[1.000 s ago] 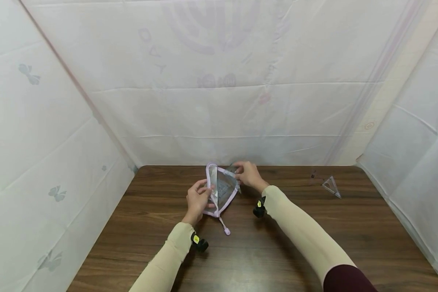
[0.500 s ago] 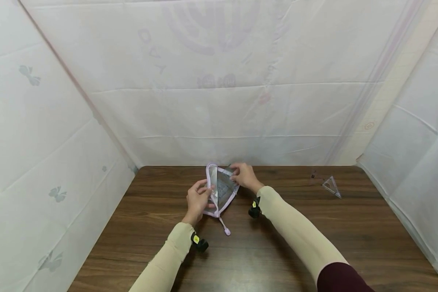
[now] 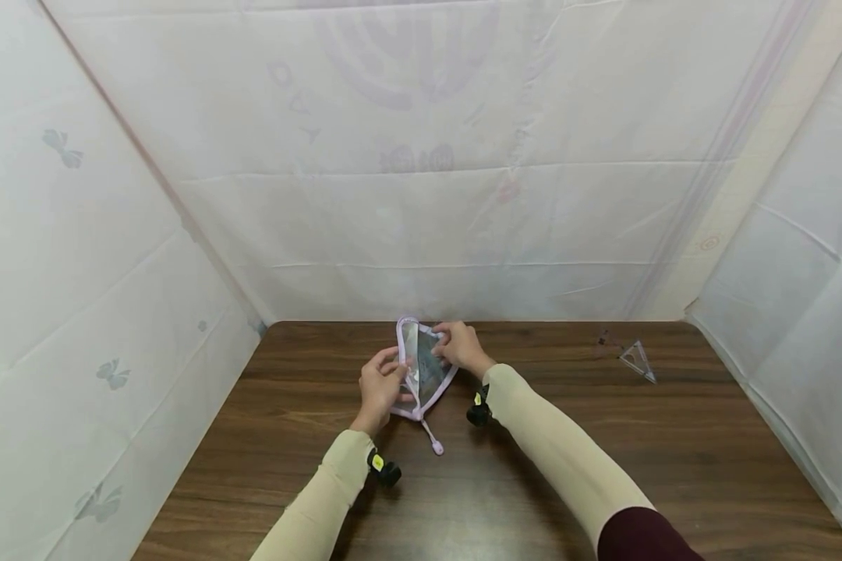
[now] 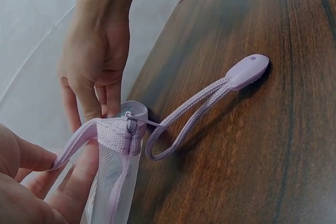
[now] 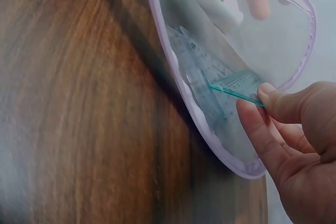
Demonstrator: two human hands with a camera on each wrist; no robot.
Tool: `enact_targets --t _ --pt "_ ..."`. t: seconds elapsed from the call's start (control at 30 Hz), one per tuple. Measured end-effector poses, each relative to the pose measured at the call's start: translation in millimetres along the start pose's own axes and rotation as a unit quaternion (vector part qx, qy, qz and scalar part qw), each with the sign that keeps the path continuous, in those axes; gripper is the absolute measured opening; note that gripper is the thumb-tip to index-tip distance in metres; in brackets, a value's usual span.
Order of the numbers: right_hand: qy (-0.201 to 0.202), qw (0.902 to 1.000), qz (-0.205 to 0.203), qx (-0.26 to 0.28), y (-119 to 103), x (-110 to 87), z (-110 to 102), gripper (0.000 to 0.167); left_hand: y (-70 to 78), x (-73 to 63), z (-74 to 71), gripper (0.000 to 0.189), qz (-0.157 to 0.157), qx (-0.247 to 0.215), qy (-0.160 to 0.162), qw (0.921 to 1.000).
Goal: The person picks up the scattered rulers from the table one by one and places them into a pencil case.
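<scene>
A mesh zip pouch [image 3: 435, 400] with lilac trim stands propped near the table's far edge, its mouth apart. My left hand [image 3: 381, 383] holds it, pinching the lilac trim [image 4: 79, 137] between thumb and fingers. At the pouch's mouth, my right hand [image 3: 461, 347] pinches a clear, green-edged set square [image 5: 239, 85] by thumb and fingertips. Its pointed end lies over or inside the pouch; which one I cannot tell. Clear pieces with scale marks [image 5: 199, 69] show in the pouch. From the zip, a lilac pull cord [image 4: 194, 106] hangs onto the table.
A clear triangular set square [image 3: 637, 362] lies on the brown wooden table [image 3: 533, 467] at the right. Beside it is a faint see-through piece [image 3: 606, 339] with a dark mark. White sheeting [image 3: 421, 218] rises behind the table and at both sides.
My right hand has moved left and slightly nearer, bringing the set square from the pouch's right edge toward its middle. My left hand and the pouch have stayed almost still.
</scene>
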State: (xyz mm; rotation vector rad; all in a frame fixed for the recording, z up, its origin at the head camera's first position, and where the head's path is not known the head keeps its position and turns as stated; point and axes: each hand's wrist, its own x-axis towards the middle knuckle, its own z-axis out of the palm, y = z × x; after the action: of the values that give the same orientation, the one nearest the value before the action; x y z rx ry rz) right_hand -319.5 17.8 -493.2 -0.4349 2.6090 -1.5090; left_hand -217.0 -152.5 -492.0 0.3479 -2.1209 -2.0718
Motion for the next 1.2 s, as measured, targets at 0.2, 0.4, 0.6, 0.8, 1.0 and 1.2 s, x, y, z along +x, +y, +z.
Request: enact_targets --t 0.2,0.4,0.6,0.8,1.0,1.2 --pt "-0.01 0.9998 0.017 -0.003 -1.5 -1.0 8.0 0.046 0.9 -0.5 0.4 0.033 0.006 -0.005 0.003 1.0" --pt "-0.019 0.9993 0.03 0.006 -5.4 -2.6 14.7 0.047 2.4 -1.4 0.6 0.033 0.006 0.001 0.004 1.0" --pt "-0.025 0.9992 0.029 0.01 -8.2 -2.7 21.9 0.045 2.4 -1.9 -0.7 0.032 0.01 0.009 0.0 0.9999" --pt "-0.037 0.9988 0.033 0.0 -9.6 -5.4 23.4 0.044 2.0 -2.0 -2.3 0.033 0.014 0.013 -0.008 0.9998" --pt "-0.04 0.9986 0.034 -0.005 -10.4 -5.9 23.5 0.044 1.8 -2.2 -2.9 0.033 0.015 0.008 -0.009 0.9998" --pt "-0.045 0.9981 0.041 -0.004 -12.6 -5.7 23.7 0.043 1.8 -2.2 -3.2 0.033 0.016 0.005 -0.009 0.9998"
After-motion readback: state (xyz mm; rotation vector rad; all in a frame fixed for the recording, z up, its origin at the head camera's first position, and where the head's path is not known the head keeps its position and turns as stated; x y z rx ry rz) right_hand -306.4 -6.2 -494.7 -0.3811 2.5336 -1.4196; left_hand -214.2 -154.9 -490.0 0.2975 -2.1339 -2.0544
